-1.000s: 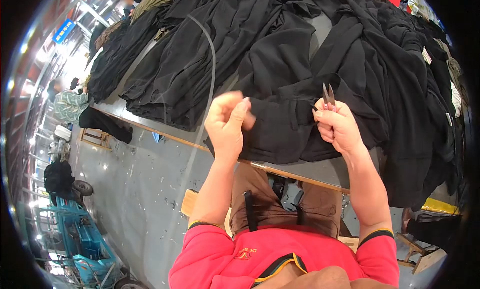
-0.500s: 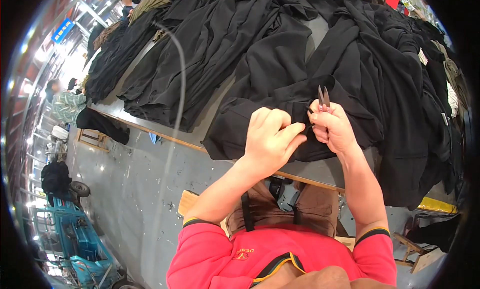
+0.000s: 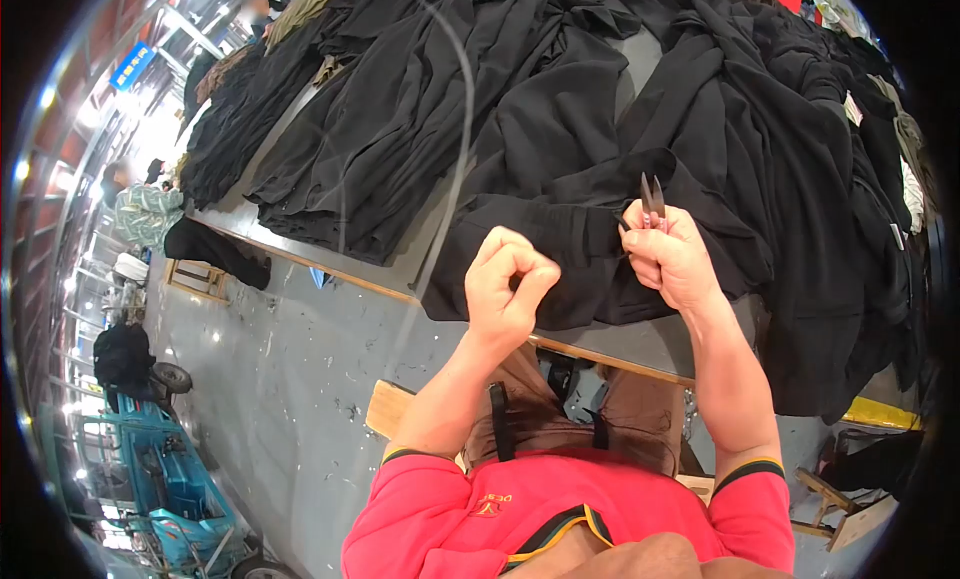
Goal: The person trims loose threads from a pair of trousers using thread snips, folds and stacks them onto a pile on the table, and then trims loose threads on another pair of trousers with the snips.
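Observation:
My right hand (image 3: 668, 256) is closed around small scissors (image 3: 652, 201), whose two pointed blades stick up above the fist, slightly apart. Its fingers also touch an edge of a black garment (image 3: 560, 234) spread near the table's front edge. To the left, my left hand (image 3: 508, 284) hovers over that garment's lower part, fingers curled with thumb and forefinger pressed together. Whatever may be in that pinch is too small to make out.
Piles of black garments (image 3: 400, 109) cover much of the table (image 3: 390, 285). A person in a patterned top (image 3: 145, 214) is at the far left, near a wooden stool (image 3: 197, 278). A blue cart (image 3: 180, 479) stands on the floor at the lower left.
My left hand first came right, close to my right hand, then drew back left with its fingers closed. My right hand has stayed nearly in place with the scissors.

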The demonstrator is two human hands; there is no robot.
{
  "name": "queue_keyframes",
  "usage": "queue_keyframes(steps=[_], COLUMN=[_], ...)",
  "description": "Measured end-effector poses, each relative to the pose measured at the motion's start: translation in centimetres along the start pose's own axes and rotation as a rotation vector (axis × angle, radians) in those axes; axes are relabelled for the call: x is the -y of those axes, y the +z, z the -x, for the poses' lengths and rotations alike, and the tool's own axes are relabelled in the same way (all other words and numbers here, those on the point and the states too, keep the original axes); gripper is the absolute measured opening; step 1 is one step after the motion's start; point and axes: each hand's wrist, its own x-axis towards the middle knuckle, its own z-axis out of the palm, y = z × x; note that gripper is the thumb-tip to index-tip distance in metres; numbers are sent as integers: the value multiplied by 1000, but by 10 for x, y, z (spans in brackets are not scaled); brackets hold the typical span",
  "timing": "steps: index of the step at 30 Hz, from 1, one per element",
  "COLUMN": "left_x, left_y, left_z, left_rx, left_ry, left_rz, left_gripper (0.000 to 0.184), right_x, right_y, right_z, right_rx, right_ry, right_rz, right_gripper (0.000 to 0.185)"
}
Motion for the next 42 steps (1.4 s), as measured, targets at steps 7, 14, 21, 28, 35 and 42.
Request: queue_keyframes(steps=[7, 14, 21, 28, 35, 42], left_x=[24, 45, 61, 60, 58, 55], left_y=[-53, -86, -99, -101, -99, -96], left_z=[8, -18, -7, 5, 8, 6], left_rx=[-342, -56, 15, -38, -77, -50], left_ry=[10, -269, -538, -515, -510, -540], left_rz=[81, -488, 206, 610, 861, 1013], left_gripper=[31, 41, 24, 21, 22, 29], right_x=[2, 4, 5, 14, 24, 19], right_y=[3, 1, -3, 11, 73, 107], right_z=[0, 1, 2, 1, -16, -69], right_rx=[8, 63, 74, -80, -31, 279], right_ry=[10, -3, 18, 17, -656, -394], right_rz=[46, 47, 308, 631, 1203, 1669], right_gripper=[21, 18, 17, 12, 18, 20])
